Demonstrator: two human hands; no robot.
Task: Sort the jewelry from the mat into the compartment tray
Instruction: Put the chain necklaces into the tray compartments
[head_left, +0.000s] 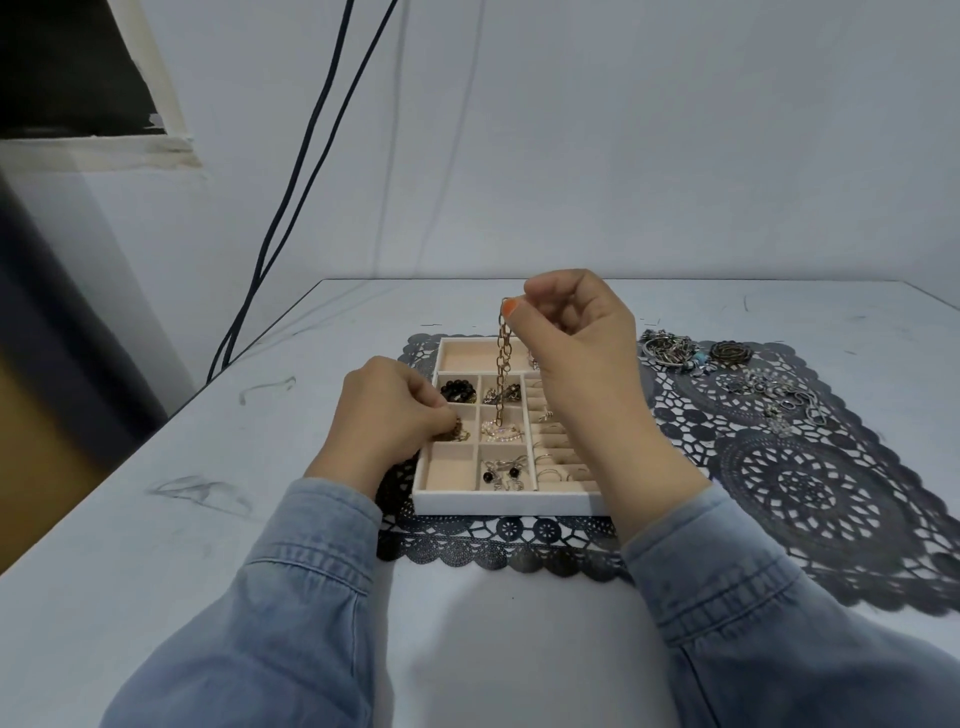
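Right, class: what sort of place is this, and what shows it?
Probably a plain indoor work corner, not a shop: a scuffed white table against a bare wall, black cables hanging loose, a lace mat with a compartment tray.

A scuffed white table (156, 519) meets a pale wall (649, 130) where two black cables (291, 208) hang.

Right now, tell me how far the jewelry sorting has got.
Partly done. Several compartments of the tray already hold pieces, such as the black bead bracelet and the rings. In hand: the right hand pinches a gold chain hanging over the tray, and the left hand grips a dark piece at a left compartment. Left: a pile of silver jewelry on the mat, far right.
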